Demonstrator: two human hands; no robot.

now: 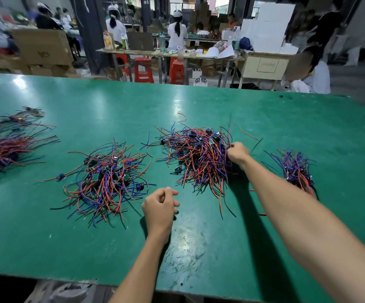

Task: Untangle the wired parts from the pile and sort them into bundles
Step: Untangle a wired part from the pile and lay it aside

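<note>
Wired parts lie in several heaps on the green surface (pixel 199 248), so the sorting looks partly done, with much left. Two loose tangles remain: the larger pile (pixel 199 158) sits right under the fingers (pixel 235 147) of the right hand (pixel 238 153), which are curled into its right edge and appear to pinch some wires there, and a second tangle (pixel 109 180) lies just left of the left hand (pixel 158 206). That hand rests near the front of the surface, its fingers loosely curled with nothing visibly in them. Right of the right hand, apart from it, a tidier bundle (pixel 297 169) has its wires running roughly one way. Far left of both hands lie more aligned bundles (pixel 4 149). Judging by this, both middle tangles still need pulling apart and grouping.
</note>
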